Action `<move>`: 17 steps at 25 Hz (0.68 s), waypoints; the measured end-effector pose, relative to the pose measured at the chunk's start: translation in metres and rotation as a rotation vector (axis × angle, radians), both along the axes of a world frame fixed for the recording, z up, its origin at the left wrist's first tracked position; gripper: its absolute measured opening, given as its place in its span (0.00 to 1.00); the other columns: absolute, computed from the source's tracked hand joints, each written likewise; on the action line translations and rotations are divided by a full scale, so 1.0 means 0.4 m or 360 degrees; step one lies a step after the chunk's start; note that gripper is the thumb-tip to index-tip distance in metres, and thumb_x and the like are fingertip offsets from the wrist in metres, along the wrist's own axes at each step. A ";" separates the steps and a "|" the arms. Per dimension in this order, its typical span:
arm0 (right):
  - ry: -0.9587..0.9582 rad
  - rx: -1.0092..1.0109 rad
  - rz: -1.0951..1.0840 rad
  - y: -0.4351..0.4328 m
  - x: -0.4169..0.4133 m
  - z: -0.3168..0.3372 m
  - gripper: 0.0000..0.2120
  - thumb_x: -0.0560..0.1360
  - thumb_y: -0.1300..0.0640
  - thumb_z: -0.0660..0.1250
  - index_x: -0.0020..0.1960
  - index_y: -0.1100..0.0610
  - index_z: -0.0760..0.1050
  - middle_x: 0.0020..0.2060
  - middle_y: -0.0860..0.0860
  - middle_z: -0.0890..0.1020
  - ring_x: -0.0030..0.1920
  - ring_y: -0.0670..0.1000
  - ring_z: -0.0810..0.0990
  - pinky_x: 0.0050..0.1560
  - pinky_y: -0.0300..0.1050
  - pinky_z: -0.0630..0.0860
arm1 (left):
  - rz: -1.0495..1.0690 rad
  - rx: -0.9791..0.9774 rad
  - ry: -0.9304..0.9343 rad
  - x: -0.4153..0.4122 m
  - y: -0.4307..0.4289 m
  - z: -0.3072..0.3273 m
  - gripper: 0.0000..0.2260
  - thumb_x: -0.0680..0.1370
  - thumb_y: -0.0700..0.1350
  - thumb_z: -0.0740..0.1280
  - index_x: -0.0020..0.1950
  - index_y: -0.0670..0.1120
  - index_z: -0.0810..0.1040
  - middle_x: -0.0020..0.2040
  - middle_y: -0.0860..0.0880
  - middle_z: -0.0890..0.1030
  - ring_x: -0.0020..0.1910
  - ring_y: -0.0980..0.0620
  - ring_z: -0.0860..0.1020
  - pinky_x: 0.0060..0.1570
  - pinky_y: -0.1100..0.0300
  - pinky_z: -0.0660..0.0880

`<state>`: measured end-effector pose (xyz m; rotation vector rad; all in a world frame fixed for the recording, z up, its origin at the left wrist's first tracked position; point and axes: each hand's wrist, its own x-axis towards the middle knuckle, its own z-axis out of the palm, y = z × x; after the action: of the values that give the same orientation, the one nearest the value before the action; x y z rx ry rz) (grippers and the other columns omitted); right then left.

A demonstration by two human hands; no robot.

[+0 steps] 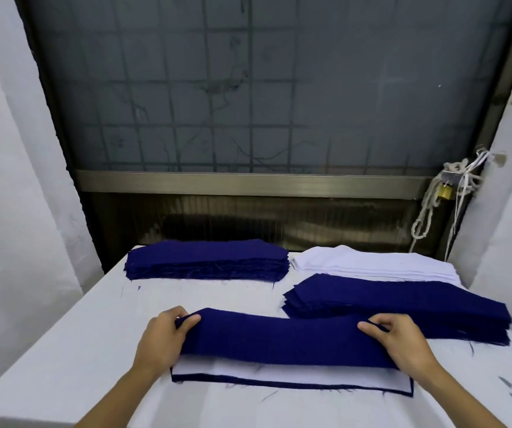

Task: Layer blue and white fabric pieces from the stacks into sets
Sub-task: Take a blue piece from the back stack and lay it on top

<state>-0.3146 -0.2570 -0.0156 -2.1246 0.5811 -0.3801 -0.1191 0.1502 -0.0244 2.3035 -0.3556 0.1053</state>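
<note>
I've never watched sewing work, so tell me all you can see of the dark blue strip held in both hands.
The blue strip is a long, slightly curved piece of dark navy cloth, matte and limp. The left hand pinches its left end, the right hand its right end, spreading it lengthwise. It drapes over a white piece whose near edge shows, on the white table.

lit softly and evenly, bright on the white table. only small pale shadows under the blue cloth. dim and grey up at the window. bent and stretched near the edges. a little fuzzy all over.
</note>
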 end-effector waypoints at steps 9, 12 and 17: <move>0.0158 -0.0468 -0.0328 0.044 -0.082 -0.063 0.08 0.76 0.38 0.70 0.39 0.35 0.78 0.40 0.33 0.82 0.46 0.41 0.81 0.42 0.43 0.77 | 0.0219 0.0353 -0.0168 -0.070 -0.003 -0.078 0.17 0.79 0.65 0.63 0.38 0.55 0.70 0.28 0.53 0.77 0.30 0.55 0.76 0.29 0.59 0.69; 0.0117 -0.0558 -0.0362 0.049 -0.084 -0.073 0.07 0.77 0.39 0.68 0.40 0.34 0.76 0.37 0.33 0.81 0.40 0.40 0.79 0.37 0.41 0.75 | 0.0227 0.0378 -0.0198 -0.062 0.003 -0.091 0.17 0.80 0.63 0.62 0.38 0.54 0.68 0.27 0.52 0.76 0.28 0.55 0.75 0.28 0.59 0.68; 0.0052 -0.0667 -0.0344 0.046 -0.080 -0.080 0.04 0.81 0.45 0.66 0.49 0.36 0.77 0.38 0.32 0.79 0.39 0.40 0.78 0.35 0.37 0.71 | 0.0252 0.0394 -0.0244 -0.056 0.002 -0.097 0.16 0.81 0.62 0.62 0.38 0.55 0.68 0.27 0.54 0.76 0.28 0.55 0.75 0.29 0.58 0.69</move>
<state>-0.3466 -0.2387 -0.0475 -2.4762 0.8097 -0.6337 -0.1416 0.1509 -0.0633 2.5749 -0.2755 0.3352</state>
